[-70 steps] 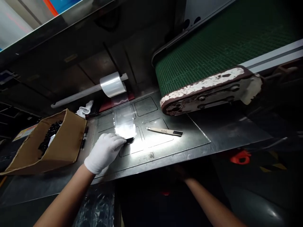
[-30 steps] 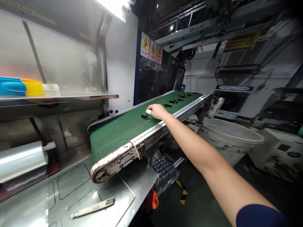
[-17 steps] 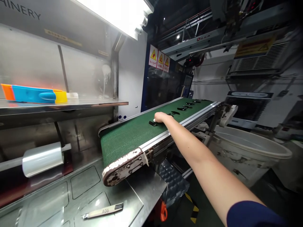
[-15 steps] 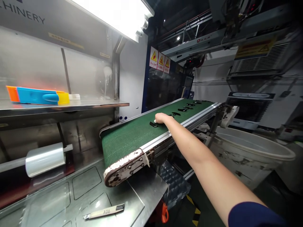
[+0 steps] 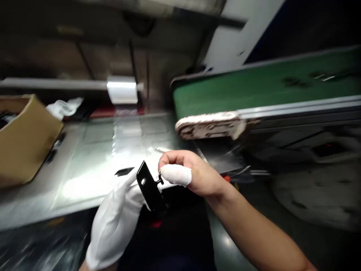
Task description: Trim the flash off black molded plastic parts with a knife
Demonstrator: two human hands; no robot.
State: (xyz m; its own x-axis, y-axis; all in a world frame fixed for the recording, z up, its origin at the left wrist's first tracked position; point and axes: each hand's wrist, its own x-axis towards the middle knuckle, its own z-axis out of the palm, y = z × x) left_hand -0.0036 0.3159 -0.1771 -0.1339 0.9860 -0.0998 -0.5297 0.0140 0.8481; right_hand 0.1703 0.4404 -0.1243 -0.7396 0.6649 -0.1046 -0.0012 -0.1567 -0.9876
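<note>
In front of me is a flat, glossy black plastic part (image 5: 150, 192) with a small hole and a short thin stem on its side. My left hand (image 5: 117, 218), in a white glove, grips this part by its edge, its fingers partly hidden behind it. With thumb and forefinger closed together, my right hand (image 5: 191, 173) pinches the stem. That hand is bare apart from a white cover on the thumb. A dark flat piece (image 5: 124, 171) lies on the bright worktable (image 5: 84, 162), just beyond the left fingertips.
A cardboard box (image 5: 31, 143) stands at the left, with dark items inside. A roll of clear film (image 5: 122, 90) hangs on a bar behind the table. The green conveyor belt (image 5: 225, 92) runs off to the right, carrying blurred dark parts (image 5: 324, 76).
My right hand has come back from the conveyor to the table front. My left hand has entered view, and both hands now hold a black plastic part. The view has swung down and left.
</note>
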